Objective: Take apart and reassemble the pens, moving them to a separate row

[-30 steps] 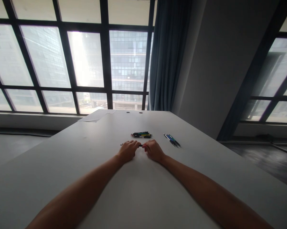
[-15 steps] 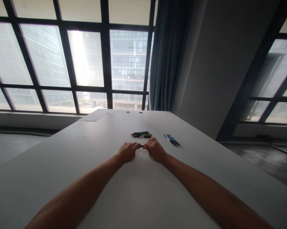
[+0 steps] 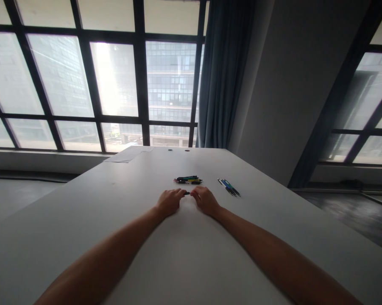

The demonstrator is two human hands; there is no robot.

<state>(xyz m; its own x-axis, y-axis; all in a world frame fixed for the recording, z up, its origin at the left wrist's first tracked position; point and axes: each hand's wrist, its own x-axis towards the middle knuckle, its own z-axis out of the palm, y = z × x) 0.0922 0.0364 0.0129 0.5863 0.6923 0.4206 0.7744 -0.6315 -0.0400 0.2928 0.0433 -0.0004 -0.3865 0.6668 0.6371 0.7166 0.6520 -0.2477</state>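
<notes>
Between my two hands spans a short dark pen (image 3: 187, 193), its ends hidden by my fingers. My left hand (image 3: 170, 201) is closed on the pen's left end. At the right end, my right hand (image 3: 205, 200) pinches it with thumb and fingertips. Just beyond my hands lies a pile of pens (image 3: 188, 180), mostly black with some yellow and green. To the right of my right hand, several pens (image 3: 229, 187) lie side by side at a slant, in blue, white and dark colours.
All of this is on a long white table (image 3: 140, 237). White paper sheets (image 3: 125, 155) lie at its far left edge. Two dark round spots (image 3: 187, 150) show near the far end. Behind stand large windows and a blue curtain (image 3: 221, 80).
The fingers of my right hand have shifted slightly on the pen, and the pen has risen a little at its right end. The pile and the slanted pens stay where they were.
</notes>
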